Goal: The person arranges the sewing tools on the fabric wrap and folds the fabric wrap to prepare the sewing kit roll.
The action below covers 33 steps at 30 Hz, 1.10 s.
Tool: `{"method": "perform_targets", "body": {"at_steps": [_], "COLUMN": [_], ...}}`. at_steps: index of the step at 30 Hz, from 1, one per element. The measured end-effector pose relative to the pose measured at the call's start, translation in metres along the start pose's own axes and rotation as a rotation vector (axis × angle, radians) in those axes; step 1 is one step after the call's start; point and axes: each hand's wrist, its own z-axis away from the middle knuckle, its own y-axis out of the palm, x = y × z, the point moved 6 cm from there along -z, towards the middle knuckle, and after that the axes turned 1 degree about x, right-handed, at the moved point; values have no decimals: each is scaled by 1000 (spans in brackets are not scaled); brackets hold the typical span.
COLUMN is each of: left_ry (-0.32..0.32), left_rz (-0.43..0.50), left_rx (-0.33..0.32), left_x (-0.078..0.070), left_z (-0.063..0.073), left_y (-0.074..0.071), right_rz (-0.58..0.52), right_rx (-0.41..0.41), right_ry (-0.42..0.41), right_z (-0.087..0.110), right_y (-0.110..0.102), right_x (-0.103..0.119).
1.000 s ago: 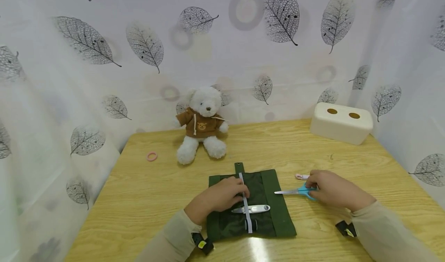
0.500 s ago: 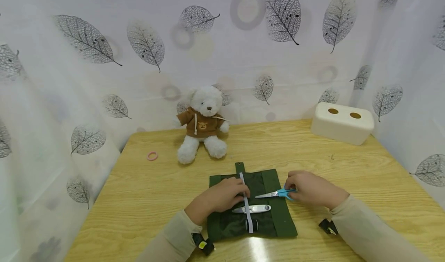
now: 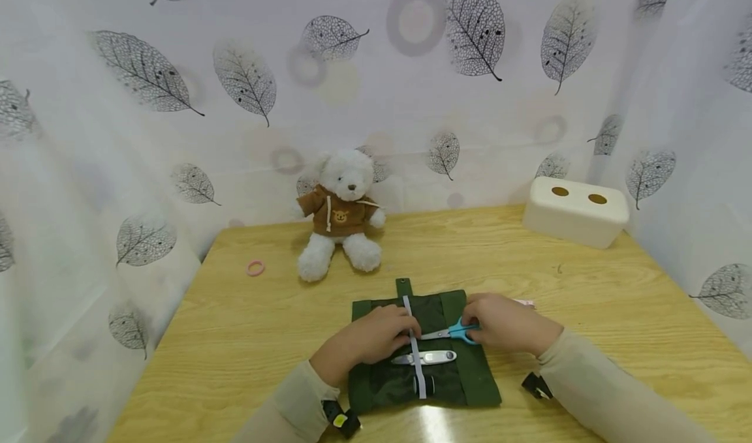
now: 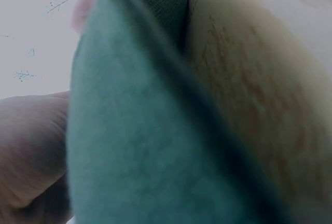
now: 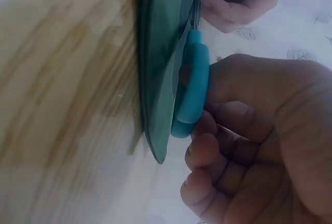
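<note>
Scissors [image 3: 455, 330] with bright blue plastic handles and slim metal blades point left over a dark green fabric pouch [image 3: 480, 378] spread flat at the lower centre of the frame, their handles pinched by a person's right hand [image 3: 506, 322]. Curled fingers of the left hand [image 3: 378, 335] pinch a narrow white strap [image 3: 418, 371]; whether the blade tip sits beneath it cannot be told. Under the strap lie a glossy silver-white tool [image 3: 438, 357] and a small rounded black object [image 3: 429, 385]. An animal face marks the brown hoodie of a fluffy white teddy bear [image 3: 337, 214] seated upper centre on a wood-grain table [image 3: 282, 338]. A thin pink ring [image 3: 254, 274] lies left; a smooth cream box [image 3: 572, 221] with two oval holes stands right. The right hand partly blocks a pink-and-white object [image 3: 527, 304]. Leaf-printed white curtain [image 3: 352, 104] hangs behind.
</note>
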Motion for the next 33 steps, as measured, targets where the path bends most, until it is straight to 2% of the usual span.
{"method": "perform_targets", "body": {"at_steps": [12, 24, 33], "left_ry": [21, 14, 34], "left_rz": [-3, 1, -9], "left_rx": [-6, -12, -14], "left_x": [2, 0, -2], "left_z": [-4, -1, -1], "left_y": [2, 0, 0], "right_rz": [2, 15, 19], "right_rx": [77, 103, 113], "right_ry": [-19, -37, -53], "right_z": [-15, -27, -32], "right_y": [5, 13, 13], "right_x": [16, 29, 35]}}
